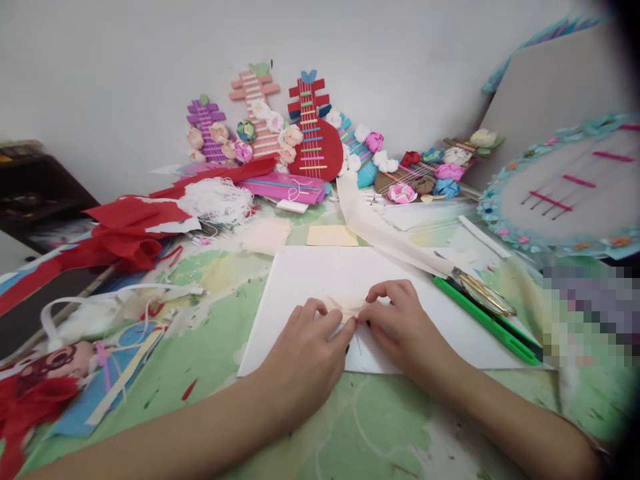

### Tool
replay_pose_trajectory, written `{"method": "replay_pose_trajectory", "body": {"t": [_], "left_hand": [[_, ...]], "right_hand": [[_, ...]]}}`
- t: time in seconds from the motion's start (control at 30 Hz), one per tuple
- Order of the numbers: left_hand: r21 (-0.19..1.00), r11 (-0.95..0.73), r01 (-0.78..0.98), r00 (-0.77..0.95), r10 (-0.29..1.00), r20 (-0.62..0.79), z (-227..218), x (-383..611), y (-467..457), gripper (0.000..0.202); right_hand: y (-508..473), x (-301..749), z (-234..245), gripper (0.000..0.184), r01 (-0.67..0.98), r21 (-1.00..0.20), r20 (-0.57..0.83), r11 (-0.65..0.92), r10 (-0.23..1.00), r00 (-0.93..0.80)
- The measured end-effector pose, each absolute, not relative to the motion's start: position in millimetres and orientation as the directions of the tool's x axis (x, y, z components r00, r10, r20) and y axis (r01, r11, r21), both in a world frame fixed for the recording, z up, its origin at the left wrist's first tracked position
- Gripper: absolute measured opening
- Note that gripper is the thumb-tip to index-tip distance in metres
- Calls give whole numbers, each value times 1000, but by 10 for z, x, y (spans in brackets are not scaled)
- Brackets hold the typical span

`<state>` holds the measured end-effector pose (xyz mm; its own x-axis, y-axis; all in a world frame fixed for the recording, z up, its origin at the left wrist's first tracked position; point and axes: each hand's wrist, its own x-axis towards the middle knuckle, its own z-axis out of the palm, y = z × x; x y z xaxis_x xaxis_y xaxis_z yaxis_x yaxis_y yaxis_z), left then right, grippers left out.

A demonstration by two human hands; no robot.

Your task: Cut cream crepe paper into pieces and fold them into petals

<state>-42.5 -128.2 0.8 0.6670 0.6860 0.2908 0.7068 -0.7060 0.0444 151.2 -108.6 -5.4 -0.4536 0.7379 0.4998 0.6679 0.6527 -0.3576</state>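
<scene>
Over a white board (295,273) on the table, both hands come together at a small piece of pale peach crepe paper (345,303). My left hand (315,340) has its fingers closed on the paper's near left side. From the right, my right hand (400,327) pinches the same piece between thumb and forefinger. The fingers hide part of the paper, and its exact folds are blurred. Scissors with gold handles (483,293) and a green utility knife (487,320) lie at the board's right side. A long cream paper strip (385,237) runs back from the scissors.
Small lute-shaped crafts, one of them red (317,147), lean on the wall among paper flowers. White string (217,200), red cloth-like paper (120,230) and a white-corded tool (165,288) crowd the left. A yellow paper piece (333,235) lies behind the board. A flower-edged round craft (555,193) stands right.
</scene>
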Motion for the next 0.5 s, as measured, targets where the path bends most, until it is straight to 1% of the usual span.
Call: {"method": "replay_pose_trajectory", "body": {"t": [0.07,0.17,0.37,0.5], "left_hand": [[41,-712,701,671,678,300,5,-424,-1276,37],[34,-721,692,677,664,317,10,-433,-1268,34],[16,-733,680,678,636,368,29,-533,-1303,30],[-9,-728,685,664,619,420,36,-602,-1326,26]], "right_hand": [[-1077,1537,-47,23,643,-326,543,693,694,-473],[-1069,1568,-37,24,642,-292,561,709,670,-485],[-1065,1609,-21,26,666,-258,528,700,680,-509],[-1069,1618,-7,27,683,-267,502,679,704,-503]]}}
